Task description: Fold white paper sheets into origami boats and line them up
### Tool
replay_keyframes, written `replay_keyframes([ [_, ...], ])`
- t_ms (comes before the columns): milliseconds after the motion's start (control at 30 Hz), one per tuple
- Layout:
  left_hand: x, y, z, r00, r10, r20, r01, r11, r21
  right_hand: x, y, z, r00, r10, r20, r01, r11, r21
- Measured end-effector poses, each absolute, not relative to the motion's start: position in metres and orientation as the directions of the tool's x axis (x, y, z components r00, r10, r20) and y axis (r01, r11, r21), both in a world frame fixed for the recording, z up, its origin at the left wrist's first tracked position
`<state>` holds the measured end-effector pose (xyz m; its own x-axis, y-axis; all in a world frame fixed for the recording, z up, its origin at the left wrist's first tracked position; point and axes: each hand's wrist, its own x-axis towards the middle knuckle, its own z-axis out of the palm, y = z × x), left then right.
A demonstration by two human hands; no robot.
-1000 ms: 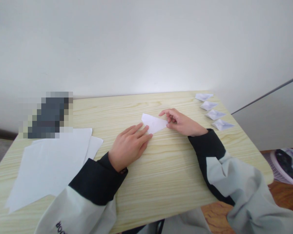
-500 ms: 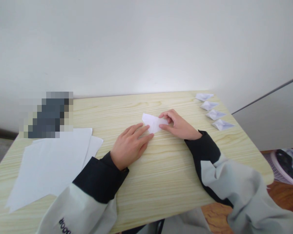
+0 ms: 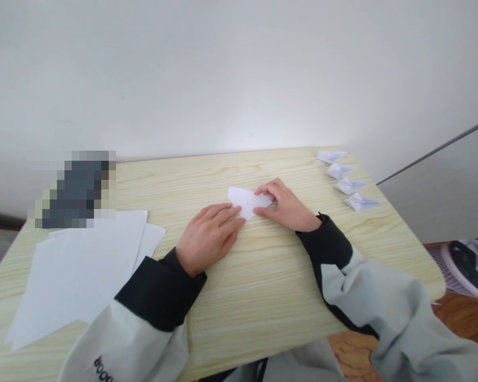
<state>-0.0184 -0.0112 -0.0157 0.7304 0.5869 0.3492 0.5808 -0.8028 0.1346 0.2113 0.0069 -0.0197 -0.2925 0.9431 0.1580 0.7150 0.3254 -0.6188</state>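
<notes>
Seemingly a home room: wood-grain table [image 3: 255, 307], plain white wall [image 3: 223, 79], brown floor [image 3: 466, 323], lilac wastebasket [image 3: 454, 280].

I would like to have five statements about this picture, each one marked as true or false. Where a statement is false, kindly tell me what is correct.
1. The left hand and the right hand both touch the small folded paper. True.
2. The row of folded pieces by the right edge of the table has six of them. False: it has four.
3. The loose white sheets lie on the left part of the table. True.
4. The basket stands on the table. False: it is beyond the table's right edge, lower than the top.
5. The cuffs of both sleeves are black. True.
</notes>
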Motion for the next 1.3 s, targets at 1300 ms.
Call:
replay_keyframes([
  [1300,-0.0119,-0.0126,-0.0064,0.704,0.623,0.342,0.607,-0.777,0.166,0.2054,0.0015,-0.0153,-0.295,0.945,0.143,0.782,0.325,-0.532],
])
